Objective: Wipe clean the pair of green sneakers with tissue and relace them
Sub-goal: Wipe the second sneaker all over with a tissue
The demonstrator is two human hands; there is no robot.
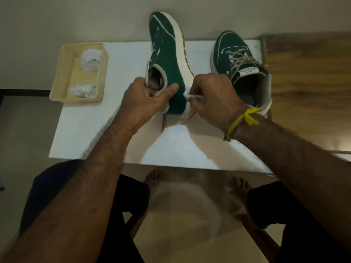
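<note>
Cream plastic makes up the tray (57, 86) at the far left of the white table (190, 149); two crumpled white wads (89, 60) lie in it, one toward the far end and one at the near end.

To its right the left hand (144, 97) grips the raised sneaker (169, 59) at the heel: its fingers curl into the collar opening and its thumb lies straight along the green side. This shoe is turned on its side, toe pointing away, heel resting on the table. Its upper is dark green with a suede-like nap, a thin white line curves over the toe and along the side, and a pale band edges the collar. The thick off-white sole faces right, with a tan strip showing at its outer edge. Laces hang loose on its left side.

The right hand (214, 97) pinches a small white tissue (188, 96) tightly against the heel end of that sole. A yellow thread (241, 120) is tied round the right wrist.

Farther right the second sneaker (233, 54) stands upright on the table, toe away, partly behind the right hand. It shares the green upper and white piping, with grey-white laces crossing loosely over a pale tongue and a grey lining inside.

Wood (307, 73) shows beyond the table's right edge.
</note>
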